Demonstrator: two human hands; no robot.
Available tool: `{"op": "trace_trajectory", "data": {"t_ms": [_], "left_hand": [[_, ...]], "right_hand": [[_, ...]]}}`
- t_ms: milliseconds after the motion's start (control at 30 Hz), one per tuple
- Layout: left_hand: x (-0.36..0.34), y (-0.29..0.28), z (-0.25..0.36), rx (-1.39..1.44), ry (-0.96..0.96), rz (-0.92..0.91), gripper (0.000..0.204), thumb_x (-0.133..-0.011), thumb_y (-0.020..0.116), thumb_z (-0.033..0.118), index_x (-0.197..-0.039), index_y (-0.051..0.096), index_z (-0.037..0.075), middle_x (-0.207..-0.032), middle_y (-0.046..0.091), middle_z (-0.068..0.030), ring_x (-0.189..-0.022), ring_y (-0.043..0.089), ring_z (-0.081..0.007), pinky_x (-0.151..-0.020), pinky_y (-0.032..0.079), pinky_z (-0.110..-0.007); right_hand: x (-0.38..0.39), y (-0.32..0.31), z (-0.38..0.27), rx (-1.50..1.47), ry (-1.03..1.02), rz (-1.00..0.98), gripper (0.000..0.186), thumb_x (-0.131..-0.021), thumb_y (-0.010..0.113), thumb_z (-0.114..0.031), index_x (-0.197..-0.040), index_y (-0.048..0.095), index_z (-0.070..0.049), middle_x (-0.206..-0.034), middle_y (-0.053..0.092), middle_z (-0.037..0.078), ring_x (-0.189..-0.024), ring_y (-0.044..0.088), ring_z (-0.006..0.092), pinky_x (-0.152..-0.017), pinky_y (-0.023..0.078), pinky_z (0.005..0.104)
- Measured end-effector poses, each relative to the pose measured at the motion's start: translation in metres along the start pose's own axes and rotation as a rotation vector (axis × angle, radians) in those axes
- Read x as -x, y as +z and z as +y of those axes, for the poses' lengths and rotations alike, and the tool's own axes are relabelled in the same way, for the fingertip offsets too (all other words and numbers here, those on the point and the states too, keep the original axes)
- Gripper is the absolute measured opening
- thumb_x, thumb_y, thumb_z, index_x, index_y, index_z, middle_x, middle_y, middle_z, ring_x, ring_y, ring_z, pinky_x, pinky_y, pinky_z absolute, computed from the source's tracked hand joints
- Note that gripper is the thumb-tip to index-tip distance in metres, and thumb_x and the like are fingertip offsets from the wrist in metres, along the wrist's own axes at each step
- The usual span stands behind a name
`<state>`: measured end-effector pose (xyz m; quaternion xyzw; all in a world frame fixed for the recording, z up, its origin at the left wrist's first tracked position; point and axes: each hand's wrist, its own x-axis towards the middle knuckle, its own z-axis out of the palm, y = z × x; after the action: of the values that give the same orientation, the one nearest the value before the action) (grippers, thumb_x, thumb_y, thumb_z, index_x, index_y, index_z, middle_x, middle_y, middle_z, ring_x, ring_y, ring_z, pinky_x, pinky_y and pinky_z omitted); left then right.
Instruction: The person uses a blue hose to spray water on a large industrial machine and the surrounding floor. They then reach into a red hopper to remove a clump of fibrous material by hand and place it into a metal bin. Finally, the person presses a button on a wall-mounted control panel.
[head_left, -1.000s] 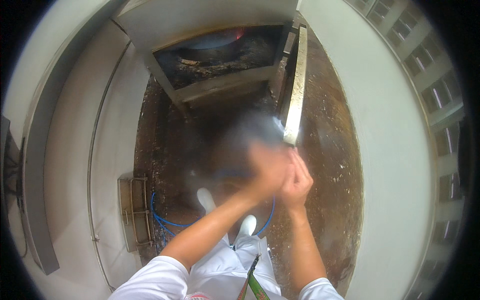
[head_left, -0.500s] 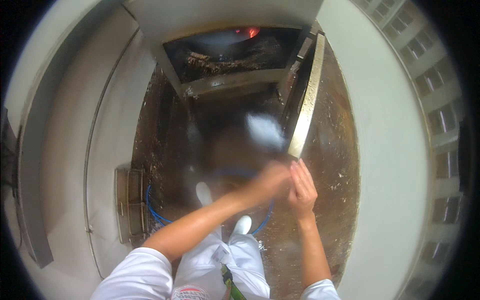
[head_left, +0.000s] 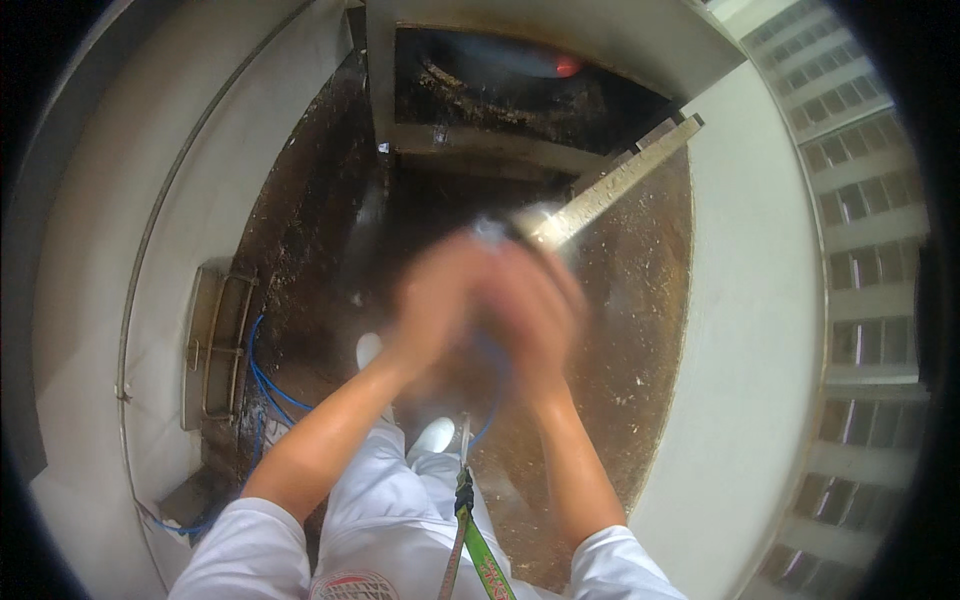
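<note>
A thick metal door (head_left: pixel 625 183) stands ajar on the right side of a dark opening. My left hand (head_left: pixel 437 295) and my right hand (head_left: pixel 530 305) are close together at the door's free end. They seem to be against it, but motion smears the fingers of both, so their grip does not show. Through the opening (head_left: pixel 490 85) there is a dirty, dark inside with a rounded grey surface and a red glow (head_left: pixel 567 66).
Wet brown floor (head_left: pixel 620 330) with pale bits lies underfoot. A blue hose (head_left: pixel 268 375) curves around my white boots (head_left: pixel 432 438). A metal rack (head_left: pixel 225 345) sits by the left wall, where a pipe (head_left: pixel 160 200) runs. A pale wall (head_left: pixel 745 270) rises on the right, with louvred openings (head_left: pixel 860 270) beyond.
The door has swung partway toward the opening, its free end moving left and away from me. Both hands have moved up and left with it. The view has shifted.
</note>
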<state>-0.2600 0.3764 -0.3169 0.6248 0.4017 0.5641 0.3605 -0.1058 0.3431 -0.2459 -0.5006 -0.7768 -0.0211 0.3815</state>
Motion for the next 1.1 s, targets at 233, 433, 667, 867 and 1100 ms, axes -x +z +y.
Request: {"op": "trace_trajectory", "data": {"t_ms": [233, 433, 667, 867, 1100], "left_hand": [[-0.003, -0.007, -0.011, -0.080, -0.129, 0.076, 0.020, -0.097, 0.068, 0.003, -0.115, 0.075, 0.000, -0.120, 0.076, -0.0134, -0.109, 0.073, -0.0194, -0.092, 0.057, -0.031], [0.000, -0.002, -0.004, -0.110, -0.143, -0.034, 0.021, -0.100, 0.066, 0.004, -0.120, 0.073, -0.001, -0.119, 0.075, -0.0099, -0.107, 0.068, -0.0139, -0.093, 0.054, -0.029], [0.027, 0.036, 0.020, -0.218, -0.084, -0.171, 0.019, -0.098, 0.067, 0.001, -0.116, 0.073, -0.001, -0.116, 0.075, -0.0113, -0.104, 0.070, -0.0162, -0.092, 0.055, -0.030], [0.053, 0.090, 0.080, -0.477, 0.318, -0.344, 0.029, -0.094, 0.068, -0.004, -0.122, 0.070, 0.000, -0.122, 0.071, -0.0192, -0.114, 0.069, -0.0321, -0.099, 0.055, -0.039], [0.085, 0.153, 0.128, -0.442, 0.380, -0.512, 0.048, -0.090, 0.064, -0.009, -0.137, 0.063, 0.001, -0.138, 0.063, -0.0217, -0.126, 0.064, -0.0363, -0.100, 0.054, -0.041]], "right_hand": [[-0.010, 0.016, -0.008, 0.019, -0.036, 0.114, 0.025, -0.084, 0.075, 0.000, -0.109, 0.072, 0.003, -0.113, 0.072, 0.015, -0.116, 0.065, 0.0419, -0.096, 0.056, 0.0460], [0.000, -0.006, -0.006, -0.023, 0.156, -0.083, 0.020, -0.086, 0.073, -0.004, -0.106, 0.073, -0.001, -0.114, 0.072, 0.013, -0.121, 0.064, 0.0395, -0.102, 0.052, 0.0483], [0.059, -0.034, 0.020, -0.180, 0.176, 0.223, 0.019, -0.089, 0.073, -0.007, -0.107, 0.073, -0.002, -0.120, 0.072, 0.012, -0.131, 0.060, 0.0359, -0.110, 0.048, 0.0512], [0.104, -0.085, 0.030, -0.137, 0.167, 0.364, 0.021, -0.090, 0.071, -0.006, -0.110, 0.073, 0.001, -0.124, 0.072, 0.013, -0.131, 0.060, 0.0352, -0.112, 0.048, 0.0504], [0.164, -0.125, 0.057, -0.192, 0.363, 0.414, 0.025, -0.089, 0.070, 0.001, -0.113, 0.074, 0.003, -0.127, 0.071, 0.015, -0.126, 0.064, 0.0369, -0.110, 0.051, 0.0472]]}}
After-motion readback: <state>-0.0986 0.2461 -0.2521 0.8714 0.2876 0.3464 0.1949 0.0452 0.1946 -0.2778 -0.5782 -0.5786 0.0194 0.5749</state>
